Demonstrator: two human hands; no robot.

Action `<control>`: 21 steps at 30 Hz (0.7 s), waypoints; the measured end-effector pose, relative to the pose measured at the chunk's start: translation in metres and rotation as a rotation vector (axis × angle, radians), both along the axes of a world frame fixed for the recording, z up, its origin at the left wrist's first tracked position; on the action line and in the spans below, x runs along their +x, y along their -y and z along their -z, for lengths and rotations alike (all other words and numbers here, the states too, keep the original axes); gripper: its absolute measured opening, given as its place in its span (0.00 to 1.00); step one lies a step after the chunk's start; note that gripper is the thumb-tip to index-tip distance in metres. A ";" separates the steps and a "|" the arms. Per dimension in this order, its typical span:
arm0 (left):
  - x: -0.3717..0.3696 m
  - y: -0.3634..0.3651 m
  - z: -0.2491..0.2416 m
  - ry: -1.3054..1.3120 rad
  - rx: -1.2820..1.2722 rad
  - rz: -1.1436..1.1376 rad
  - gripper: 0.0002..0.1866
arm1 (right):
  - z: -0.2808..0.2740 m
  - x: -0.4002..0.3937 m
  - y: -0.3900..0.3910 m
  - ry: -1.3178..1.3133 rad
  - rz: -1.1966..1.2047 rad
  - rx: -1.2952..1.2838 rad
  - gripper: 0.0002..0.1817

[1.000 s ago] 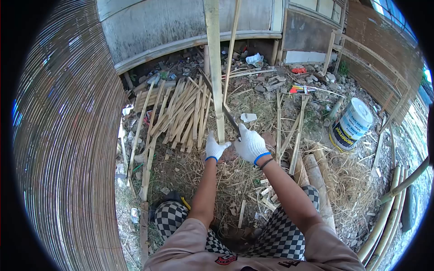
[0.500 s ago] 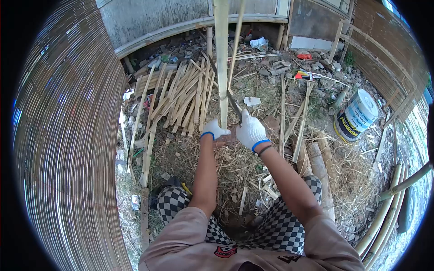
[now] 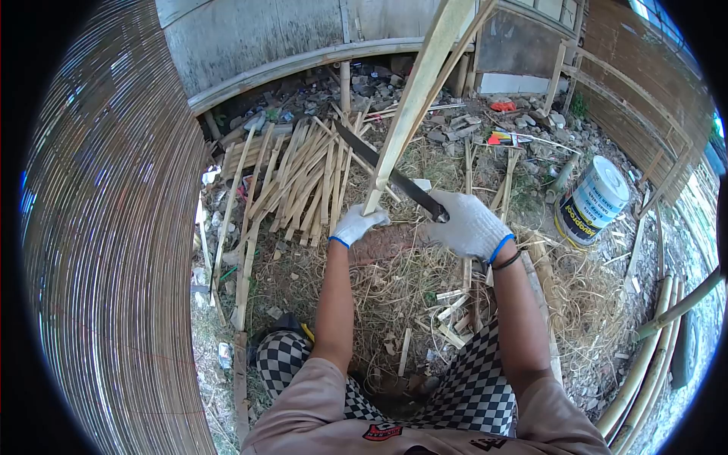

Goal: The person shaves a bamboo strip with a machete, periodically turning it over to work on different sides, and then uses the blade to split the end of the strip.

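My left hand (image 3: 357, 225), in a white knit glove with a blue cuff, is closed round the lower end of a long bamboo strip (image 3: 413, 95). The strip leans up and to the right, past the top of the view, with a thinner piece alongside it. Gloved the same way, my right hand (image 3: 472, 224) grips the handle of a machete (image 3: 418, 196). Its dark blade points up and left and crosses the strip just above my left hand. Below both hands lies a reddish brick slab (image 3: 383, 244).
Left of centre is a pile of split bamboo strips (image 3: 303, 178). A white paint bucket (image 3: 595, 201) stands at the right, near bamboo poles (image 3: 644, 364). Shavings (image 3: 584, 296) litter the ground. A slatted bamboo screen (image 3: 114, 250) rises at the left; a grey wall (image 3: 258, 49) is ahead.
The strip has gone from upright to leaning right at its top. My right hand has moved right and slightly down with the machete, and more of the blade shows.
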State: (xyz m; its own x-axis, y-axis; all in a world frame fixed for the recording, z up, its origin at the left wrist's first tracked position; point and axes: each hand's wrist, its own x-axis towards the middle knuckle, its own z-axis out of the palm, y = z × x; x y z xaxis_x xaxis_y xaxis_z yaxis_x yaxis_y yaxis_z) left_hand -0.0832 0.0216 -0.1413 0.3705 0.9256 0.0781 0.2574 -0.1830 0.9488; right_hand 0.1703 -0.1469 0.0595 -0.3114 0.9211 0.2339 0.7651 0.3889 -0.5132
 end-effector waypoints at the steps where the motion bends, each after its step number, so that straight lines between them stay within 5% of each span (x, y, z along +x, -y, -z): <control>1: 0.001 -0.001 -0.001 0.075 -0.057 0.064 0.17 | 0.001 0.004 -0.001 0.004 0.011 -0.039 0.23; 5: 0.006 -0.006 0.026 0.101 -0.272 0.190 0.12 | 0.025 0.021 -0.017 -0.018 0.028 -0.061 0.24; 7: 0.014 -0.002 0.043 0.117 -0.323 0.075 0.14 | 0.023 0.015 -0.016 -0.069 0.080 -0.268 0.24; 9: 0.024 -0.004 0.056 0.062 -0.295 -0.059 0.16 | 0.041 0.019 -0.026 -0.102 0.062 -0.175 0.24; 13: 0.042 -0.011 0.079 -0.083 -0.027 -0.361 0.27 | 0.059 0.014 -0.039 -0.134 0.103 -0.194 0.24; 21: 0.058 -0.012 0.099 -0.001 0.277 -0.643 0.25 | 0.098 -0.053 -0.033 -0.546 0.243 -0.226 0.21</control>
State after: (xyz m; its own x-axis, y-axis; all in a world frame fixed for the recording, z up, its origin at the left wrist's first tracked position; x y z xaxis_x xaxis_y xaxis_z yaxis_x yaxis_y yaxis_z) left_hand -0.0256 0.0333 -0.2404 -0.2437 0.9074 0.3424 0.3968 -0.2289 0.8889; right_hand 0.1169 -0.1144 -0.0389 0.0214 0.9956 0.0916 0.4231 0.0740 -0.9031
